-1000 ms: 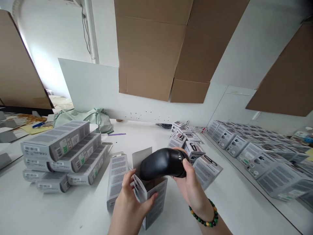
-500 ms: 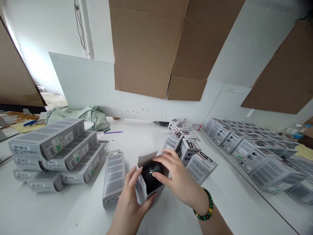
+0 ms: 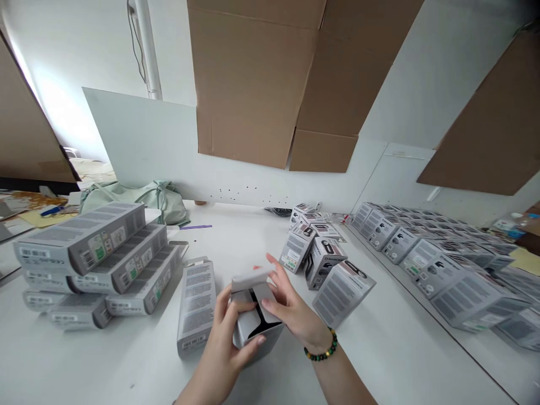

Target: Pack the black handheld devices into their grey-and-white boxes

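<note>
A small grey carton stands on the white table between my hands, its end flap raised at the back and its two side flaps folded inward. Through the gap between those flaps shows something black. My left hand grips the carton from the left, thumb along the near edge and a finger on the left side flap. My right hand is at the right side, thumb on the right side flap, with its other fingers raised and partly behind the box. A beaded bracelet circles the right wrist.
Left of the hands lies a flattish grey box; beyond it are stacked long boxes. Several small cartons stand to the right. Rows of cartons fill the far right. A green bag and purple strip lie behind.
The side flaps have been folded in over the black item, which was exposed before. My right hand has moved slightly left and down.
</note>
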The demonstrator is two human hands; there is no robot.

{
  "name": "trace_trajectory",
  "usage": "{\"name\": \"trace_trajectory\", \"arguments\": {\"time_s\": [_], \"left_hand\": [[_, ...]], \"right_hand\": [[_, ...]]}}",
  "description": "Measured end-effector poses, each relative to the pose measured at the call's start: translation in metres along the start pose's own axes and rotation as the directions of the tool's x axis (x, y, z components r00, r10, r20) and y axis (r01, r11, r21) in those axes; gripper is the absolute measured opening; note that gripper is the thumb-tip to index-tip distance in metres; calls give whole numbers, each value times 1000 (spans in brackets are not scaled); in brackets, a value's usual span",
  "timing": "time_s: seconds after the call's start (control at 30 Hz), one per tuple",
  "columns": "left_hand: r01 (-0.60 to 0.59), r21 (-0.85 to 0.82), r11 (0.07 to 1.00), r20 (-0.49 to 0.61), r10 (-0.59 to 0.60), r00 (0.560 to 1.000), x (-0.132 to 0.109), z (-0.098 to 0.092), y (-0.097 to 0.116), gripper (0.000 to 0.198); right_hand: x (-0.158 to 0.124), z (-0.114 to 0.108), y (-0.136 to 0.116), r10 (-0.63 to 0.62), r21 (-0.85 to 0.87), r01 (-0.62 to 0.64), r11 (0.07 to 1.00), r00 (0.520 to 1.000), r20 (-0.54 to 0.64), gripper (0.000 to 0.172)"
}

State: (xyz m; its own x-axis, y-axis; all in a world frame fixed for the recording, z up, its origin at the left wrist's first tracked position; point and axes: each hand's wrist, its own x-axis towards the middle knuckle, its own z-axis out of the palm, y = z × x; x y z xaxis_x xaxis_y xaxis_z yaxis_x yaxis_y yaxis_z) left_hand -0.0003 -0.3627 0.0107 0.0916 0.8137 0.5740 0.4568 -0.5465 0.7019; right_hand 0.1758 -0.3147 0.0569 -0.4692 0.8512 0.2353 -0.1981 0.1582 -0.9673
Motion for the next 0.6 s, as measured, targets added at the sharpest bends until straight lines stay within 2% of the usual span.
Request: {"name": "trace_trajectory", "arguments": {"time_s": [0.07,0.13,0.17,0.23,0.33,0.43,0.6], "left_hand": [[-81,-142,986,-112,66,992,0,7,-6,43],[-159,-239,958,-215,108,971,-1,12,-10,60],[-169,-243,955,-225,114,968,-1,13,-11,62],[-127,-181,975,-161,98,982,1,10,-10,53],[-74,-78,994,-35,72,997,4,2,-5,35],[-80,-59,995,4,81,997,6,-2,-3,36],[-91,-81,993,38,94,995,4,-2,-7,34]], "right_hand": [[-1,0,-6,-22,-84,31,996,994,109,70],[-4,0,-15,-104,-212,152,965,969,222,53],[-6,-1,-18,-145,-266,219,939,951,272,47],[-9,-1,-20,-198,-349,306,886,930,311,41],[-12,2,-16,-299,-394,364,844,929,216,25],[-12,2,-12,-364,-377,398,836,917,161,17],[-12,-2,-14,-363,-401,408,821,913,185,13]]}}
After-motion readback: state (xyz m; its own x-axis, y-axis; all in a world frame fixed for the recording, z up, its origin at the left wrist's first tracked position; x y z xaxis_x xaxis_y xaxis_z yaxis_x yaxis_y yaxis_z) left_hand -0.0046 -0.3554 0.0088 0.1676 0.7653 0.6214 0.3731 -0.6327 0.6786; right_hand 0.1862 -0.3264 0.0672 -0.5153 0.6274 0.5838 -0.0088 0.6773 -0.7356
